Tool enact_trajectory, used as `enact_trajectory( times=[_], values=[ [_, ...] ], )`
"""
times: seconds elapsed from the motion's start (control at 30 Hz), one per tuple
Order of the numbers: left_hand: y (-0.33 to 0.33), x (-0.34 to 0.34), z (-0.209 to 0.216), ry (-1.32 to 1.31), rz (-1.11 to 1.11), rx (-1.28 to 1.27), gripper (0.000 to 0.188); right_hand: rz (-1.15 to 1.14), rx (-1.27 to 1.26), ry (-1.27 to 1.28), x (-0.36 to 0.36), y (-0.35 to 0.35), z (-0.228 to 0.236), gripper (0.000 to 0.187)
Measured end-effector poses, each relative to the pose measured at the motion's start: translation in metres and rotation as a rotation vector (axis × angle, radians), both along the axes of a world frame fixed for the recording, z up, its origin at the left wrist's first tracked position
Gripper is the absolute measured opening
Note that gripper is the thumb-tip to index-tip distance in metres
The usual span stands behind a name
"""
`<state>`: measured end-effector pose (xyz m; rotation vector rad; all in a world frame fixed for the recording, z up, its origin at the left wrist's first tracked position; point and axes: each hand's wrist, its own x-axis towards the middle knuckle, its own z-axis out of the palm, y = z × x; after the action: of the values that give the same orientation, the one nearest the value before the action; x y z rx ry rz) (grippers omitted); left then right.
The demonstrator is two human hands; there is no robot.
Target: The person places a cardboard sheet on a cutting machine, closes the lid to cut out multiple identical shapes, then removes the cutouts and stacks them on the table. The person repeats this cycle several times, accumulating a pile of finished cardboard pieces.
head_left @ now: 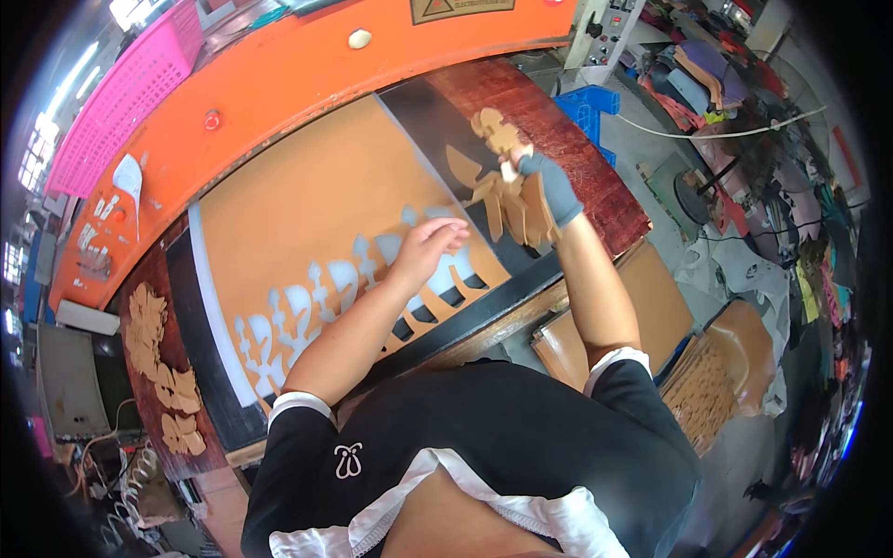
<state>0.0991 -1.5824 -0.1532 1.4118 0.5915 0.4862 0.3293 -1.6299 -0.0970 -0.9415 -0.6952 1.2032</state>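
Tan, leather-like cut pieces [513,206] hang bunched at our right hand [549,183], which wears a grey glove [559,196] that leaves the fingertips bare. That hand grips the bunch, and one lobed piece [493,130] juts out past the fingertips; we cannot count how many pieces the grasp takes in. Our left hand [433,246] hovers over the near right part of the sheet, its fingers loosely bent, and seems to hold nothing. Below it lies the tan sheet [307,177], with a row of shaped openings along its near edge, where a pale underlay [342,272] shows through. Judging by those openings, we have the near row cut and largely lifted out, while the broad far part is unbroken and looks left to do. At the left end of the red worktop [595,167], past the black board [214,381], similar pieces lie in piles [146,330], so we judge some finished; the gripped bunch is not yet with them. Beyond the sheet runs the orange machine beam [288,88].
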Motion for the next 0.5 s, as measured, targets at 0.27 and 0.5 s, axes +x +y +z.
enact_trajectory(
  times=[0.27, 0.5],
  values=[
    [-0.062, -0.039, -0.001, -0.328, 0.143, -0.227, 0.066, -0.148, 0.526, -1.422, -0.143, -0.035, -0.031, 0.027],
    [-0.068, -0.100, -0.006, -0.571, 0.225, -0.546, 0.048, 0.063, 0.616, -1.089, -0.162, -0.057, -0.014, 0.050]
  ],
)
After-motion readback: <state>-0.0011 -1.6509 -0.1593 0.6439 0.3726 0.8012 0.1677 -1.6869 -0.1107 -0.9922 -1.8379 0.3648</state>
